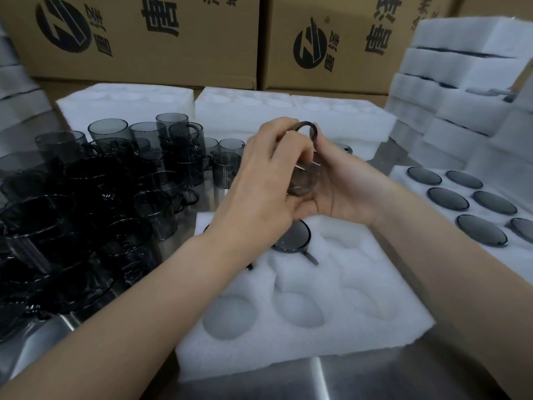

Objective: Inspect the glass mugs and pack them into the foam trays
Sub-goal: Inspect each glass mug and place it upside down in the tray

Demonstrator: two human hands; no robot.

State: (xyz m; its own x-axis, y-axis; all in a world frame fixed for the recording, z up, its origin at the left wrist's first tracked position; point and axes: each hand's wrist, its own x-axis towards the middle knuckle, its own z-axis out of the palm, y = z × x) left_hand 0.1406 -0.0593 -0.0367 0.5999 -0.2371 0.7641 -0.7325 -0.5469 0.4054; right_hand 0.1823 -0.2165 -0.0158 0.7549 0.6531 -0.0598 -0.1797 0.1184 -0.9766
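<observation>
A brushed steel table [317, 382] fills the view, with printed cardboard boxes [173, 53] walling it off from 11 to 1 o'clock. Stacked white foam trays [450, 90] rise at 2 o'clock. A dense crowd of smoky grey mugs [86, 197] stands upright from 8 to 10 o'clock.

An open foam tray [375, 313] lies at 6 o'clock. One packed mug [294, 235] sits base-up in a far pocket, and the near pockets are vacant. A filled tray [409, 180] at 3 o'clock shows rows of dark round bases.

At centre, above the open tray, the held mug [305, 180] is translucent grey, its handle [313, 131] looping upward. The left hand [259, 192] curls its fingers over the mug. The right hand [346, 183] cups it from the 3 o'clock side, fingers closed around the glass.

The hands hide most of the mug's body, and the frame cuts off the filled tray.
</observation>
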